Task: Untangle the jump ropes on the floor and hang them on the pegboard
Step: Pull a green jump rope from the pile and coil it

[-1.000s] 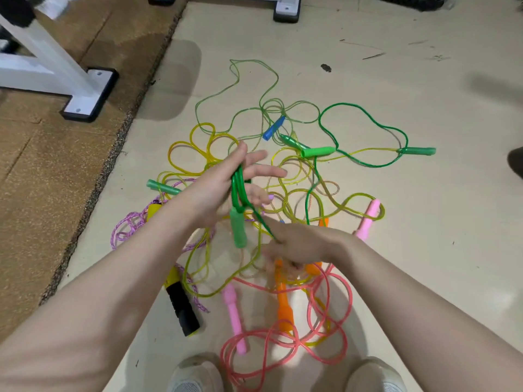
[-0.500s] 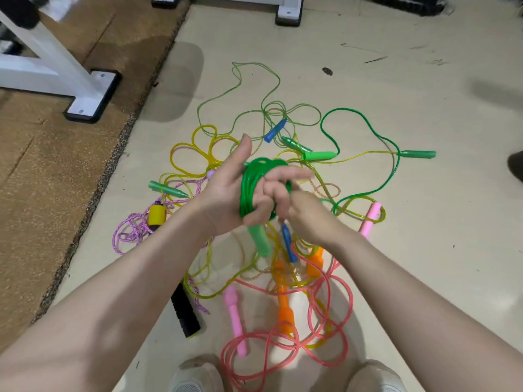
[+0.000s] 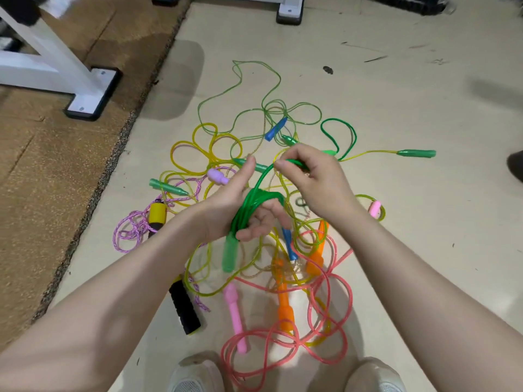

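A: What lies closest to the person?

B: Two pale shoes (image 3: 198, 374) at the bottom edge, and just beyond them a pink rope (image 3: 319, 329) looped on the cream floor (image 3: 410, 250). A pink handle (image 3: 235, 315) and an orange handle (image 3: 284, 301) lie there lengthwise, pointing roughly away from the shoes. A black handle (image 3: 184, 306) lies to their left.

A: And the rope being worked on?

B: The dark green rope (image 3: 249, 207) is coiled several turns around the left hand (image 3: 237, 210), whose fingers curl over the coil while the thumb sticks up. The rope's green handle (image 3: 229, 254) hangs below that hand, its long axis nearly upright, free end down.

A: The other hand?

B: The right hand (image 3: 314, 179) sits slightly above and beyond the left, pinching a strand of the same green rope between thumb and fingers. The strand arcs from the coil up to that pinch. The rope is glossy, see-through green plastic.

A: Farther out?

B: The rest of the tangle (image 3: 215, 154) lies on the floor under and past both hands: yellow loops, a purple braided cord (image 3: 133, 230) to the left, blue handles. Another green handle (image 3: 417, 153) lies crosswise at the right, pointing sideways. Beyond are a brown mat (image 3: 56, 165) and a white frame (image 3: 56, 66).
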Demonstrator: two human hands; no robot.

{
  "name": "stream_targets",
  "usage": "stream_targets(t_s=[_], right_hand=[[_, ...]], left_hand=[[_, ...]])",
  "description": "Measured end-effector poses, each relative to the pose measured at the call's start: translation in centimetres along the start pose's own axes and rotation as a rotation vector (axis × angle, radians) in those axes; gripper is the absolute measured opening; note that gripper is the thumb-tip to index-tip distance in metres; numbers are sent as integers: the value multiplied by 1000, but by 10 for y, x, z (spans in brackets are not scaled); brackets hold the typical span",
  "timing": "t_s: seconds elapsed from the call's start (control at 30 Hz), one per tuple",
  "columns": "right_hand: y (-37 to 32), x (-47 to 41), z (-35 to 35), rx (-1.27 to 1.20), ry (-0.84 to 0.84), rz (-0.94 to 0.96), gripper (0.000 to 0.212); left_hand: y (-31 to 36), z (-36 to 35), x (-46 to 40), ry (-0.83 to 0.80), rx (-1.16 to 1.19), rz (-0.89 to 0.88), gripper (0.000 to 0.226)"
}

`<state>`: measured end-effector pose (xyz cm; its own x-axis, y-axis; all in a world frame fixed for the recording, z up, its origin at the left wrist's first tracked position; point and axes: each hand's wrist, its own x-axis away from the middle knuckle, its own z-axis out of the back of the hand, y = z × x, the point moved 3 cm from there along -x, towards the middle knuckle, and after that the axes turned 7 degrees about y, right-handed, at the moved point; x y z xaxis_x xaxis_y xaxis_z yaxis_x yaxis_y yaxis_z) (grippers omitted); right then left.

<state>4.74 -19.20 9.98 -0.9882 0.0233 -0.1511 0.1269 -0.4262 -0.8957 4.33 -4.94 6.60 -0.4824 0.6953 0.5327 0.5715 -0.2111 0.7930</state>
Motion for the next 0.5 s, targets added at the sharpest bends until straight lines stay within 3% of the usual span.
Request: stream_targets(t_s=[0.07, 0.13, 0.27, 0.33, 0.4, 0.43, 0.5], right_hand=[[18, 12, -12, -39, 71, -119, 5], [28, 29, -26, 1, -146, -224, 29], [33, 58, -40, 210, -808, -374, 53], [23, 58, -36, 273, -986, -353, 48], [3, 46, -28, 297, -1024, -234, 31], [-7, 36, -22, 291, -958, -156, 23], [-18, 14, -8, 254, -655, -23, 16]], left_hand=[[12, -6, 4, -194, 115, -88, 96], [22, -7, 5, -182, 246, -193, 80], [21, 10, -3, 481, 420, -356, 28], [8, 17, -6, 695, 314, -287, 24], [-4, 17, -4, 756, 87, -154, 33], [-5, 12, 0, 749, -63, -93, 34], [-4, 1, 8, 669, -226, 18, 38]])
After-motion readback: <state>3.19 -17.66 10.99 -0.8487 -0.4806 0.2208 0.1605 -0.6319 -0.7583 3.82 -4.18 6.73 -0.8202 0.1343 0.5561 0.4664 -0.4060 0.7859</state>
